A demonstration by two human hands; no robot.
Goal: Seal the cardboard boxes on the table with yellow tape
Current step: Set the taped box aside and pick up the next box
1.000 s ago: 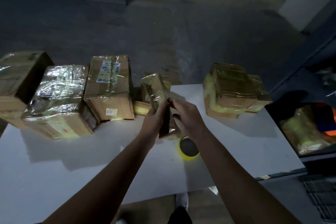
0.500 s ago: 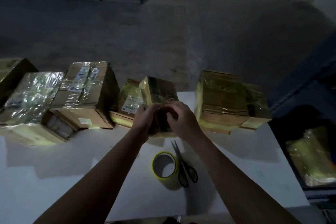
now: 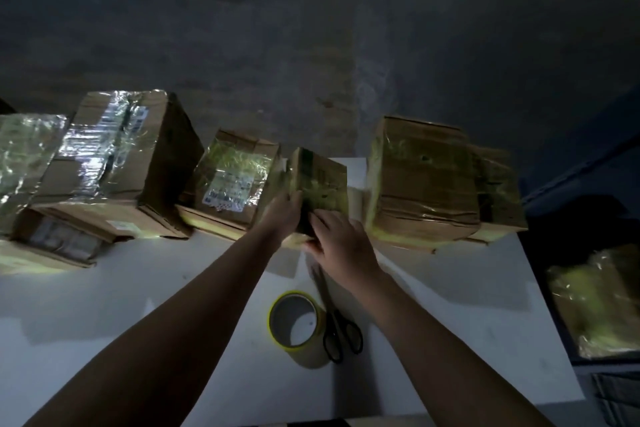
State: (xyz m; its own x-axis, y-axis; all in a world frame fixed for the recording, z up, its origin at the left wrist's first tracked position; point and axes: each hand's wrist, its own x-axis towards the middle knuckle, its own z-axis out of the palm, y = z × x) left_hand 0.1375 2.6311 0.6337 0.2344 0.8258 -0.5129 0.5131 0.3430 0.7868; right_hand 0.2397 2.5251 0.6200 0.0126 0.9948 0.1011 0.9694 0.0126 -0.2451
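A small cardboard box [image 3: 320,184], wrapped in shiny yellow tape, stands at the far middle of the white table [image 3: 138,305]. My left hand [image 3: 282,215] presses against its left side. My right hand [image 3: 341,244] grips its near lower edge. A roll of yellow tape [image 3: 296,326] stands on the table just below my hands, with black scissors [image 3: 337,326] lying against its right side. More taped boxes line the far edge: one [image 3: 235,180] to the left of the held box, and a larger one [image 3: 422,184] to the right.
A big taped carton [image 3: 117,163] and another shiny one [image 3: 24,163] sit at the far left. A smaller box [image 3: 498,191] lies behind the large right one. A yellow-wrapped parcel [image 3: 599,298] lies off the table's right edge. Dark floor lies beyond.
The small box has gone from tilted in the air to standing on the table between its neighbours. My right hand slid down to its lower edge. The view shifted, revealing roll and scissors.
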